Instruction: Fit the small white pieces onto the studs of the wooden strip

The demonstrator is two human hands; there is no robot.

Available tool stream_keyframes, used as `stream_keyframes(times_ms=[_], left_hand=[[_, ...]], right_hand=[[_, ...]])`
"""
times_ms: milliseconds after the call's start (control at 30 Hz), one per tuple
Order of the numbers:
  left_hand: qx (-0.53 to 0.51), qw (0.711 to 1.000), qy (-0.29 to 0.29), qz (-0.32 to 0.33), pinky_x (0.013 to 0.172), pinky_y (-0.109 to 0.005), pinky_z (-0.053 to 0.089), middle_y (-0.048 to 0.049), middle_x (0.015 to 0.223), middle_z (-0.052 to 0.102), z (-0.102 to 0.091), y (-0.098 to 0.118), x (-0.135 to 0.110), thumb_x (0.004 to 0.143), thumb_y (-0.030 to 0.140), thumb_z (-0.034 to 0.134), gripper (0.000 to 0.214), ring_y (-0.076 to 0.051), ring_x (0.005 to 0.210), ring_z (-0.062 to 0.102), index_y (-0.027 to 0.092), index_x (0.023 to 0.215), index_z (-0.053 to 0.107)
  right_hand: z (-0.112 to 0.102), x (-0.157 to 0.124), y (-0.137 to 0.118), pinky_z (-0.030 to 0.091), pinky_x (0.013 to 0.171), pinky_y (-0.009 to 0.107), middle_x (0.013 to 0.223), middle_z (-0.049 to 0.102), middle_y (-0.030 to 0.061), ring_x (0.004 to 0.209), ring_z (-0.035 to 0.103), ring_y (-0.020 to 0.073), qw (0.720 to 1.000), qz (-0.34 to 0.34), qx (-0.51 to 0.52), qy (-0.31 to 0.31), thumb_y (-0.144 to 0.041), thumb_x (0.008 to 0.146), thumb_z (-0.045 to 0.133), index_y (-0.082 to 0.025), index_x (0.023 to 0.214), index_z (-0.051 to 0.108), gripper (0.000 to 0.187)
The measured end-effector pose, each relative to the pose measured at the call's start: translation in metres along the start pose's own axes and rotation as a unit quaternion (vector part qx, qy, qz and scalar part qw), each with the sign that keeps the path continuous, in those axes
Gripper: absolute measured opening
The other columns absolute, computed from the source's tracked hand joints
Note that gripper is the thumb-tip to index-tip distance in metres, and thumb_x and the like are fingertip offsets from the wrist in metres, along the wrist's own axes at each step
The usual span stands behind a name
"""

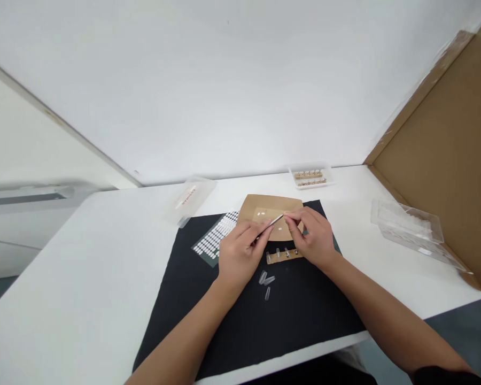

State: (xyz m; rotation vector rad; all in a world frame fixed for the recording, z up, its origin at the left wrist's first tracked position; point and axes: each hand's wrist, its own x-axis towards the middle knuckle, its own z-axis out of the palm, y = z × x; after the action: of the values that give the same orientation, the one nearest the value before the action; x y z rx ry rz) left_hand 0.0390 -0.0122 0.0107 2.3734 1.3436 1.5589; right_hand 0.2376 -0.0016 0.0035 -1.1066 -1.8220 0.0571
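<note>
My left hand [244, 246] is closed around a thin, dark, stick-like tool with a pale edge [276, 220], which points up to the right. At the tool's far end, my right hand [312, 235] is pinched; whatever lies between its fingertips is too small to make out. Both hands hover over a brown board [270, 202] with a few small white oval stickers on it. Just below them is a wooden strip [281, 257] carrying several clear nail tips on small stands. Several loose clear nail tips [268, 293] lie nearer me on the black cloth [288, 326].
Left of the board lies a sheet of white oval stickers [214, 235]. Behind it is a translucent lid [194, 198]. A clear tray [311, 176] with more stands sits by the wall. At right, a clear plastic box [409, 224] is near a cardboard panel [444, 139].
</note>
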Motion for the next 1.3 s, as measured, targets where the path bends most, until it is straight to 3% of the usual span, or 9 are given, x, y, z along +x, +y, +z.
stream_keyframes(times_ms=[200, 333, 500, 633, 833, 967, 1300], left_hand=[[-0.037, 0.997, -0.045, -0.050, 0.081, -0.030, 0.063, -0.0042, 0.093, 0.081, -0.002, 0.004, 0.001, 0.103, 0.026, 0.069, 0.015, -0.018, 0.085, 0.076, 0.021, 0.113, 0.080], [-0.058, 0.995, -0.072, -0.041, 0.083, -0.031, 0.062, -0.0077, 0.103, 0.078, -0.006, 0.004, 0.004, 0.104, 0.025, 0.067, 0.021, -0.019, 0.092, 0.075, 0.020, 0.121, 0.078], [-0.077, 0.991, -0.081, -0.073, 0.077, -0.028, 0.062, -0.0048, 0.100, 0.079, -0.008, 0.001, 0.002, 0.103, 0.025, 0.067, 0.022, -0.017, 0.086, 0.075, 0.023, 0.120, 0.080], [-0.069, 0.987, -0.065, -0.129, 0.069, -0.028, 0.064, -0.0019, 0.100, 0.082, -0.005, -0.002, -0.003, 0.101, 0.030, 0.072, 0.017, -0.017, 0.082, 0.077, 0.027, 0.113, 0.083], [-0.059, 0.987, -0.043, -0.144, 0.069, -0.029, 0.065, -0.0025, 0.099, 0.084, 0.002, -0.003, -0.006, 0.100, 0.033, 0.073, 0.017, -0.018, 0.080, 0.079, 0.025, 0.110, 0.084], [-0.049, 0.988, -0.039, -0.144, 0.069, -0.029, 0.065, -0.0030, 0.099, 0.084, 0.004, -0.002, -0.007, 0.101, 0.033, 0.071, 0.017, -0.018, 0.080, 0.079, 0.024, 0.108, 0.085], [-0.042, 0.992, -0.029, -0.120, 0.070, -0.028, 0.064, -0.0031, 0.096, 0.083, 0.005, 0.000, -0.006, 0.101, 0.032, 0.072, 0.017, -0.016, 0.076, 0.078, 0.022, 0.108, 0.084]], right_hand=[[0.002, -0.002, 0.001, 0.055, 0.072, 0.034, 0.089, 0.076, 0.0062, 0.080, 0.070, 0.0196, 1.000, 0.000, 0.001, 0.006, -0.029, 0.109, 0.058, -0.024, 0.106, 0.071, 0.014], [0.001, 0.000, 0.000, 0.053, 0.071, 0.032, 0.086, 0.074, 0.0050, 0.077, 0.068, 0.0187, 1.000, -0.011, -0.004, 0.023, -0.025, 0.108, 0.059, -0.023, 0.104, 0.069, 0.010], [0.003, 0.000, 0.001, 0.052, 0.073, 0.031, 0.083, 0.073, 0.0042, 0.076, 0.067, 0.0182, 1.000, -0.002, -0.014, 0.018, -0.026, 0.108, 0.059, -0.023, 0.101, 0.068, 0.012], [0.009, 0.001, 0.002, 0.049, 0.072, 0.033, 0.082, 0.072, 0.0049, 0.076, 0.067, 0.0193, 0.999, 0.008, -0.041, -0.002, -0.028, 0.110, 0.055, -0.022, 0.096, 0.066, 0.018], [0.018, 0.002, 0.002, 0.044, 0.069, 0.033, 0.077, 0.068, 0.0035, 0.072, 0.062, 0.0193, 0.996, 0.006, -0.083, -0.021, -0.031, 0.112, 0.050, -0.022, 0.091, 0.062, 0.025], [0.022, 0.000, 0.000, 0.039, 0.070, 0.034, 0.078, 0.069, 0.0028, 0.072, 0.062, 0.0195, 0.994, -0.009, -0.105, -0.040, -0.032, 0.112, 0.051, -0.023, 0.089, 0.060, 0.026], [0.021, 0.001, -0.005, 0.034, 0.071, 0.036, 0.075, 0.069, 0.0015, 0.071, 0.062, 0.0192, 0.992, 0.000, -0.129, -0.012, -0.030, 0.109, 0.054, -0.022, 0.086, 0.059, 0.025]])
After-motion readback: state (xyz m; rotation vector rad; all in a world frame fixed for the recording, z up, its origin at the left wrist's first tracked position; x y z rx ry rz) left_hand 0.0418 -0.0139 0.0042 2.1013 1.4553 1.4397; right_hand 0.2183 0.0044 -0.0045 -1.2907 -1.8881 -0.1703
